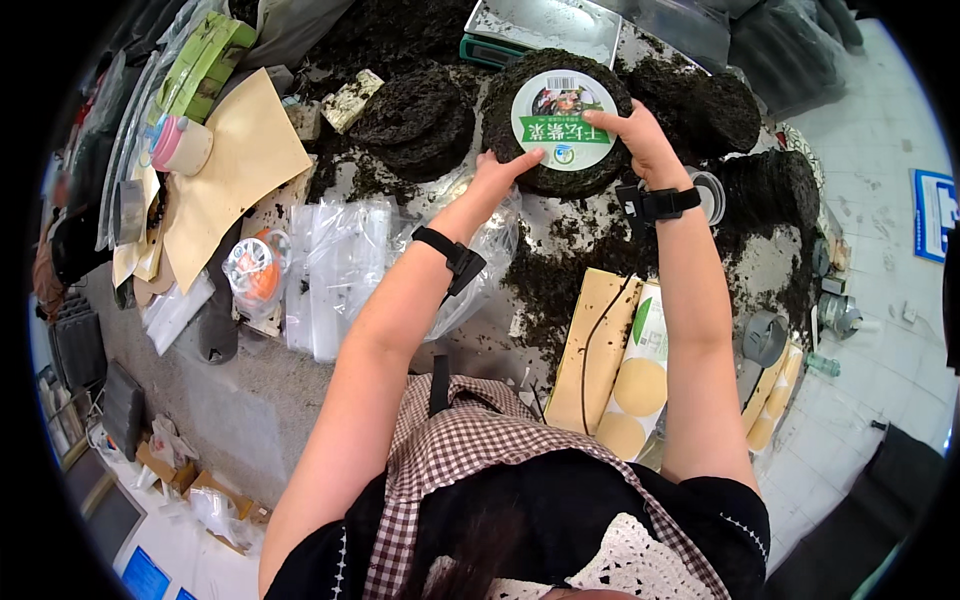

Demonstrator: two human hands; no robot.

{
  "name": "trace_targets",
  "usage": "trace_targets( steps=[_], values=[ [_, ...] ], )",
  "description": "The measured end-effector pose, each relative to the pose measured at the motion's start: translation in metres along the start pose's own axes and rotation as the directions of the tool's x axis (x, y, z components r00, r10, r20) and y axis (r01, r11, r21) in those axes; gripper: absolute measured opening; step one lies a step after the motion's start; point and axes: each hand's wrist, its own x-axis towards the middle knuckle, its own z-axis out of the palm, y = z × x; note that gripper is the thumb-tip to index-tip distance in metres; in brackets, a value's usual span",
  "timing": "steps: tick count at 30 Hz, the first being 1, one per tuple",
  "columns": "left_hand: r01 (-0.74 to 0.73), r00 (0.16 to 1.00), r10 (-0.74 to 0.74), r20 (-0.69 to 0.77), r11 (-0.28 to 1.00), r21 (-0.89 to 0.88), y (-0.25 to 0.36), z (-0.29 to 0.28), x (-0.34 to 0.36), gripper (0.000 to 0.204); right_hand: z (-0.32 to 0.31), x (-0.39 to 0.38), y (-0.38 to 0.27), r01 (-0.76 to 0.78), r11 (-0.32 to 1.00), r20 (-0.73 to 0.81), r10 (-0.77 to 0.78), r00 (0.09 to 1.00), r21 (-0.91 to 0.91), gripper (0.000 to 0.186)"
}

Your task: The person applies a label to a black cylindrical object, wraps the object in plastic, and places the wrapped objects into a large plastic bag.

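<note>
A round, dark cake of dried seaweed [498,112] is between my two hands at the far middle of the table. On its top lies a round label [566,138] with a green band and a food picture, upside down to me. My left hand [497,178] grips the near left edge, its thumb reaching onto the label. Around the right edge is my right hand [645,143], its thumb laid across the label's rim. The fingers under the cake are hidden. Clear plastic [468,300] lies beneath my left forearm.
More seaweed cakes are stacked left [415,122] and right [770,190]. Behind stands a scale with a metal tray [560,25]. Flat clear bags [340,265], a tape roll [257,268], brown paper [240,165] and a pink-lidded cup [182,146] lie left. Round stickers [640,388] are near my right forearm.
</note>
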Motion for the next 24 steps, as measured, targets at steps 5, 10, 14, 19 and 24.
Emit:
trace_targets(
  steps=[5, 10, 14, 19, 24],
  values=[
    [0.078, 0.952, -0.032, 0.304, 0.987, -0.143, 0.009, -0.035, -0.049, 0.051, -0.008, -0.042, 0.015, -0.001, 0.958, 0.085, -0.024, 0.996, 0.288, 0.067],
    [0.176, 0.947, -0.1, 0.305, 0.957, -0.231, -0.028, -0.096, -0.138, 0.05, 0.029, -0.175, 0.003, -0.216, 0.861, 0.278, 0.092, 0.956, 0.46, 0.052],
    [0.281, 0.846, -0.153, 0.511, 0.942, -0.183, -0.053, -0.128, -0.208, 0.052, 0.062, -0.231, 0.071, -0.26, 0.885, 0.163, 0.212, 0.964, 0.386, 0.084],
    [0.254, 0.94, -0.231, 0.25, 0.965, -0.064, -0.031, -0.113, -0.284, 0.053, 0.11, -0.297, 0.062, -0.092, 0.989, 0.062, 0.085, 0.994, 0.116, 0.11],
    [0.39, 0.888, -0.347, 0.303, 0.916, -0.096, -0.03, -0.147, -0.312, 0.055, 0.064, -0.343, 0.026, 0.775, 0.471, 0.322, -0.721, 0.614, -0.422, 0.121]
  ],
)
